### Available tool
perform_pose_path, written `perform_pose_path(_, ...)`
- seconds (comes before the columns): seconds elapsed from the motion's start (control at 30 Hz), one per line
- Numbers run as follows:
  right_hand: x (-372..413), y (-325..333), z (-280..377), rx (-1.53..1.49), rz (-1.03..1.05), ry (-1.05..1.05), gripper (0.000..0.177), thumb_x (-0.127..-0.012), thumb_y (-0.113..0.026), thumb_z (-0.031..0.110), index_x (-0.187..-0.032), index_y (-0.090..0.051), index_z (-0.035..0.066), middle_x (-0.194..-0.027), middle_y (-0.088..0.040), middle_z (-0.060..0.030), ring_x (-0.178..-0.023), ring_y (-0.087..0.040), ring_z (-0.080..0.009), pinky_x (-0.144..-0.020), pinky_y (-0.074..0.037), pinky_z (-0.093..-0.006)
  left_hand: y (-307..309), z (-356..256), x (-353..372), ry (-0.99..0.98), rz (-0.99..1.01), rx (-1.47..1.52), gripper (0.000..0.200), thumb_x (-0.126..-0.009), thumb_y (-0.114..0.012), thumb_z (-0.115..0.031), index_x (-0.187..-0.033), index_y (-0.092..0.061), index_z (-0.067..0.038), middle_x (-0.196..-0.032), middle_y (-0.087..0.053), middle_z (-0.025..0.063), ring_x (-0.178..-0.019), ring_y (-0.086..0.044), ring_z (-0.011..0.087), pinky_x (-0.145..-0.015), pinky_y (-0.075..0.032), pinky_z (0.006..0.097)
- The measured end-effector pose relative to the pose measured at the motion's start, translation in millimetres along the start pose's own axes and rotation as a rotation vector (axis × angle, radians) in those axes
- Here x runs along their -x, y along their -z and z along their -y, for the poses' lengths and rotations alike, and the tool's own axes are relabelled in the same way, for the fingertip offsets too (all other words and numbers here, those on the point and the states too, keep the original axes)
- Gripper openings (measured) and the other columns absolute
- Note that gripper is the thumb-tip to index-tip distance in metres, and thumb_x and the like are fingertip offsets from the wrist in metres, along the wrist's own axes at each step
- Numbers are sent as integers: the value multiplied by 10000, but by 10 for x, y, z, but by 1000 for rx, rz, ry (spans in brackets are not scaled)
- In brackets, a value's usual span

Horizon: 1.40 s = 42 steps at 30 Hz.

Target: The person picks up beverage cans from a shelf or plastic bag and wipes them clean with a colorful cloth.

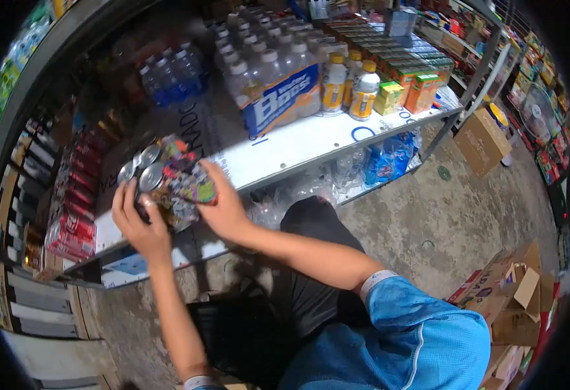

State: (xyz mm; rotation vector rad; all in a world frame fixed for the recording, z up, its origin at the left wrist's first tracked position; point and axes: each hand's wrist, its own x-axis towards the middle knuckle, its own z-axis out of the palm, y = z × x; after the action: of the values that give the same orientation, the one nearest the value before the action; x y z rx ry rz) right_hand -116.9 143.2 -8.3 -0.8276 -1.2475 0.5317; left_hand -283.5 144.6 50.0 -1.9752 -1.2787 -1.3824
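Several drink cans (151,177) with silver tops stand grouped on the shelf in front of me. My left hand (141,221) has its fingers curled against the near left side of this group, around a can. On the other side, my right hand (223,203) grips a bunched, multicoloured patterned cloth (194,181), which lies against the cans and hides part of them. The far fingers of my right hand are behind the cloth.
Red can packs (74,227) line the shelf's left end. Shrink-wrapped bottles (282,84), yellow-capped bottles (364,91) and small juice cartons (421,93) stand to the right. Plastic-wrapped goods (389,159) fill the lower shelf. Cardboard boxes (483,143) sit on the concrete floor (421,221).
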Motion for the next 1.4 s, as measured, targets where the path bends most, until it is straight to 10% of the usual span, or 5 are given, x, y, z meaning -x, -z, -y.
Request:
perform_pose_path(0.3, -802, -41, 562, 140, 315, 310, 567, -900, -761, 323, -1358, -600, 31, -1398, -533, -223, -1342, -512, -375, -1119, -419, -412, -151, -464, 432, 390, -23, 134, 1358, -727, -914, -331, -1624, 19, 83, -1614, -147, 352, -1485, -230, 506, -1240, -201, 568)
perform_pose_path(0.77, -1722, -633, 660, 600, 1117, -116, 617, -1009, -615, 545, -1338, -676, 27, -1205, -728, -160, -1086, -670, -199, -961, -514, -329, -186, -341, 413, 338, -59, 246, 1228, -873, -803, -375, -1622, 53, 89, -1663, -35, 362, -1540, -169, 522, -1253, -210, 563)
perform_pose_path(0.93, -1143, -328, 899, 457, 1043, 607, 529, -1043, -608, 388, -1482, -591, 93, -1452, -626, -178, -1342, -600, -310, -1169, -422, -441, -271, -269, 630, 357, 85, 131, 1248, -837, -801, -451, -1602, -7, 134, -1629, -70, 407, -1515, -148, 585, -1239, -193, 623)
perform_pose_path(1.07, -1607, -661, 770, 513, 1148, 34, 477, -1032, -613, 286, -1452, -602, 61, -1489, -579, -208, -1305, -614, -367, -1129, -457, -401, -249, -339, 473, 303, -63, 185, 1219, -867, -787, -413, -1601, 9, 145, -1647, -45, 389, -1537, -114, 559, -1250, -162, 620)
perform_pose_path(1.4, -2583, -688, -1385, 655, 1007, 579, 529, -1002, -627, 314, -1471, -588, 72, -1509, -553, -212, -1361, -538, -400, -1159, -416, -414, -208, -314, 366, 252, -69, 34, 1284, -819, -854, -374, -1615, 29, 109, -1665, -31, 374, -1555, -111, 535, -1263, -190, 575)
